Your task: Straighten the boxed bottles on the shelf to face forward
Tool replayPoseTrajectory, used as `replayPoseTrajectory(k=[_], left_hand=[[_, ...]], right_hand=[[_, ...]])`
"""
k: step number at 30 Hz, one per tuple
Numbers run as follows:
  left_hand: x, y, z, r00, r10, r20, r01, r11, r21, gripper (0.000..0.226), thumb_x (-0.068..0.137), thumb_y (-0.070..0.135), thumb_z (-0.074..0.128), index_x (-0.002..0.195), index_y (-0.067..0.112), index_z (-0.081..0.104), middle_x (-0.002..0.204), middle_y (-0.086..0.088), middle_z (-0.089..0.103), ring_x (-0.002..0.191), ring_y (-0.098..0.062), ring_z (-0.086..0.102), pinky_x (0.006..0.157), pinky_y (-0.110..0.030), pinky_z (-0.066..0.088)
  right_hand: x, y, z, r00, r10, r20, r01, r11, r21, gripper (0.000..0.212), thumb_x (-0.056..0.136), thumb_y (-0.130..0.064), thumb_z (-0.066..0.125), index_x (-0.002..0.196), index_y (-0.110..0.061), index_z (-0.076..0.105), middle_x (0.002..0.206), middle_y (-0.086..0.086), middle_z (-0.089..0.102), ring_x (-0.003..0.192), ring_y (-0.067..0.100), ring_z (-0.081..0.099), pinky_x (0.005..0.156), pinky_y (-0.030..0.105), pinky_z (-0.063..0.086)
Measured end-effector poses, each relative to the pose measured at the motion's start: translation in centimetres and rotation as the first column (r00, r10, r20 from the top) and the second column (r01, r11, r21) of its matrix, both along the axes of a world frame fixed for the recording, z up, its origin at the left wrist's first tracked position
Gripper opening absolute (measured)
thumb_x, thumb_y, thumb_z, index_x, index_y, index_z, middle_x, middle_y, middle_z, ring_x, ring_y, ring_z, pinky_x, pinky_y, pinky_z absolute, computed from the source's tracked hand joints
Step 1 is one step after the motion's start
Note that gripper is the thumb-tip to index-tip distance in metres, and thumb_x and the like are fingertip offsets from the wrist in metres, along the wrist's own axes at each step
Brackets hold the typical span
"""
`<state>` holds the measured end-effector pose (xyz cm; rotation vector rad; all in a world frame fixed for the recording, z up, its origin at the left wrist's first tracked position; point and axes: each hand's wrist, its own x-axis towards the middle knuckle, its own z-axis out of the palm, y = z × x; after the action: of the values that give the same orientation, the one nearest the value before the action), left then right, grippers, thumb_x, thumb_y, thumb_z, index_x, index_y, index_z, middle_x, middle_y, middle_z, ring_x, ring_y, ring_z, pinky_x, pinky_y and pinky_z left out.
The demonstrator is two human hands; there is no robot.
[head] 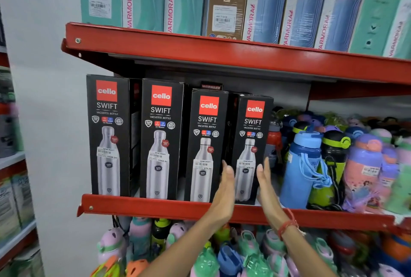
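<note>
Several black "cello SWIFT" bottle boxes stand upright in a row on the red middle shelf [155, 206], fronts toward me. The rightmost box [252, 134] is the smallest. My left hand [225, 190] is flat against that box's lower left side, between it and the neighbouring box [205, 143]. My right hand [265, 184], with a red thread on the wrist, lies flat by the box's lower right edge. Both hands have straight fingers and frame the box without gripping it. The two left boxes [107, 134] [160, 138] stand untouched.
Loose colourful kids' bottles crowd the shelf just right of the boxes, a blue one [302, 170] nearest. Teal and blue Varmora boxes [264, 3] fill the upper shelf. More bottles [200, 254] sit on the lower shelf. A white wall is at left.
</note>
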<state>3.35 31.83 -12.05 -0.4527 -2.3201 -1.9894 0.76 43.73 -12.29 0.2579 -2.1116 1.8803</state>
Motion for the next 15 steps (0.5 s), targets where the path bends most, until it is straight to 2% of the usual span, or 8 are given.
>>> replayPoseTrajectory(k=[3, 6, 9, 11, 13, 15], left_hand=[[-0.6, -0.1, 0.0, 0.996, 0.003, 0.089, -0.003, 1.000, 0.009, 0.076, 0.078, 0.073, -0.001, 0.148, 0.045, -0.004, 0.162, 0.012, 0.001, 0.149, -0.015, 0.004, 0.119, -0.042, 0.005], [0.0, -0.5, -0.5, 0.997, 0.010, 0.077, -0.007, 0.999, -0.038, 0.075, 0.076, 0.077, -0.001, 0.146, 0.051, 0.000, 0.161, 0.013, 0.008, 0.149, -0.017, 0.009, 0.120, -0.045, 0.008], [1.1, -0.8, -0.8, 0.999, -0.008, 0.054, 0.011, 0.998, -0.061, 0.080, 0.071, 0.084, 0.000, 0.145, 0.054, 0.001, 0.160, 0.014, 0.010, 0.149, -0.015, 0.011, 0.121, -0.045, 0.009], [1.7, -1.0, -0.6, 0.998, -0.014, 0.058, 0.019, 0.996, -0.083, 0.077, 0.075, 0.081, 0.001, 0.146, 0.051, 0.000, 0.160, 0.014, 0.010, 0.148, -0.014, 0.010, 0.120, -0.043, 0.008], [2.2, -1.0, -0.3, 0.997, -0.027, 0.075, 0.035, 0.993, -0.112, 0.076, 0.078, 0.079, 0.001, 0.147, 0.047, 0.000, 0.160, 0.014, 0.009, 0.148, -0.012, 0.010, 0.120, -0.040, 0.007], [3.1, -1.4, 0.9, 0.999, -0.037, 0.028, 0.041, 0.986, -0.163, 0.076, 0.082, 0.075, 0.002, 0.150, 0.040, 0.000, 0.160, 0.014, 0.007, 0.148, -0.009, 0.008, 0.118, -0.035, 0.006]], right_hand=[[-0.1, 0.5, 0.0, 0.998, 0.041, 0.050, -0.041, 0.999, 0.000, 0.083, 0.071, -0.085, 0.028, 0.143, -0.053, 0.000, 0.152, -0.027, 0.001, 0.144, 0.005, 0.006, 0.119, 0.047, 0.009], [0.5, 1.1, -0.4, 0.995, 0.079, 0.054, -0.080, 0.997, 0.016, 0.070, 0.063, -0.090, 0.029, 0.128, -0.074, 0.005, 0.156, -0.024, 0.005, 0.144, 0.007, 0.012, 0.117, 0.053, 0.015], [1.3, 1.5, -0.8, 0.996, 0.081, 0.046, -0.082, 0.996, 0.037, 0.059, 0.064, -0.091, 0.030, 0.118, -0.082, 0.008, 0.156, -0.023, 0.012, 0.139, 0.006, 0.026, 0.115, 0.049, 0.023], [2.1, 1.4, -0.5, 0.998, 0.060, 0.036, -0.063, 0.996, 0.062, 0.064, 0.062, -0.092, 0.030, 0.120, -0.080, 0.006, 0.154, -0.025, 0.009, 0.129, 0.003, 0.036, 0.111, 0.041, 0.029], [2.6, 1.1, -0.3, 0.998, 0.051, 0.035, -0.054, 0.995, 0.088, 0.076, 0.059, -0.093, 0.030, 0.127, -0.071, 0.003, 0.150, -0.028, 0.007, 0.141, 0.009, 0.024, 0.116, 0.048, 0.022], [3.7, 0.5, 1.4, 0.999, 0.031, -0.006, -0.030, 0.992, 0.125, 0.074, 0.063, -0.091, 0.029, 0.129, -0.067, 0.005, 0.151, -0.028, 0.008, 0.144, 0.007, 0.012, 0.118, 0.049, 0.017]])
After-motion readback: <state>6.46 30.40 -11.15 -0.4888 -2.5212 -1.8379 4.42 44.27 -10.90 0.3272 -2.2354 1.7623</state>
